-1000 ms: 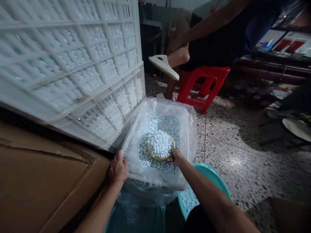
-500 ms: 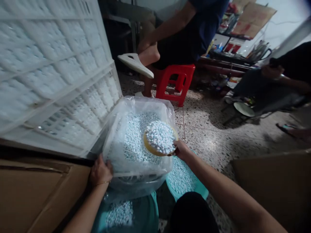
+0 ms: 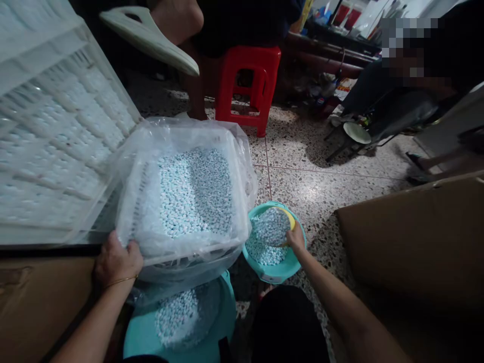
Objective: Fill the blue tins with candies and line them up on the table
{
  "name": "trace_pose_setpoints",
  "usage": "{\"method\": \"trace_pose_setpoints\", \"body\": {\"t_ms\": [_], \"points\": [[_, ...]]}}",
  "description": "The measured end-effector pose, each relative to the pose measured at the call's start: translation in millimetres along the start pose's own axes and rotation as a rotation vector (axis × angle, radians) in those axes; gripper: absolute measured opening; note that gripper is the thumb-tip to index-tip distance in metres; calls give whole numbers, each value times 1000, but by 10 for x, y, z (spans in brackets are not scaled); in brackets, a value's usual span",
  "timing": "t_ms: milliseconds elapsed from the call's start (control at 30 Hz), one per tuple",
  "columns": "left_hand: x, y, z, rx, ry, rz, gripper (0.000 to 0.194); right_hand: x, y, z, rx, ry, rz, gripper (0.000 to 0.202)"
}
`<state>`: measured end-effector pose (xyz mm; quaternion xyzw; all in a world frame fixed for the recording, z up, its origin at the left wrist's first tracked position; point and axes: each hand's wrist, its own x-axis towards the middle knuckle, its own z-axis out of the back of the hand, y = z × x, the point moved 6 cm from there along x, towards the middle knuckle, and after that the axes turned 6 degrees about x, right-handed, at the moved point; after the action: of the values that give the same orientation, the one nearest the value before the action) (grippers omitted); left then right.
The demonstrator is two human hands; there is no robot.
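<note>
A white crate (image 3: 181, 254) lined with clear plastic holds many small pale blue and white pieces (image 3: 192, 194). My left hand (image 3: 119, 258) grips the crate's near left corner, fingers closed on the plastic-covered rim. To the right, my right hand (image 3: 295, 236) is closed on the edge of a yellow bowl (image 3: 291, 220). The bowl is tilted over a small turquoise basin (image 3: 278, 275), and pieces fill its mouth. More of these pieces lie in that basin. A larger turquoise tub (image 3: 141, 330) with pieces in it stands below the crate.
Stacked white crates (image 3: 68, 151) rise at the left above a cardboard box (image 3: 45, 302). Another cardboard box (image 3: 416, 237) stands at the right. Beyond are a red stool (image 3: 247, 85) with a seated person and, at the upper right, another person.
My right hand has moved from above the crate down and right to the small basin, and the heaped bowl has tipped. The view has shifted; my left hand remains at the crate's corner.
</note>
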<state>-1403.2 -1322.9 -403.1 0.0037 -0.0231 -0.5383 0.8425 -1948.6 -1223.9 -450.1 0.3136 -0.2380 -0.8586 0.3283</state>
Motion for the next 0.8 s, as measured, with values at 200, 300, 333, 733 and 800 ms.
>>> {"method": "trace_pose_setpoints", "body": {"t_ms": [200, 300, 333, 733, 800], "points": [[16, 30, -40, 39, -13, -9, 57, -86, -88, -286, -443, -132, 329, 63], [20, 27, -51, 27, -3, -9, 58, -210, -60, -391, -455, -65, 601, 73], [20, 22, -52, 21, 3, -11, 59, -236, -53, -416, -446, -41, 656, 74], [4, 8, -25, -8, 28, -24, 58, -619, 134, -246, -648, -16, 674, 73], [1, 9, -39, -19, 20, -31, 57, -676, 230, 68, -639, -90, 713, 71]]}}
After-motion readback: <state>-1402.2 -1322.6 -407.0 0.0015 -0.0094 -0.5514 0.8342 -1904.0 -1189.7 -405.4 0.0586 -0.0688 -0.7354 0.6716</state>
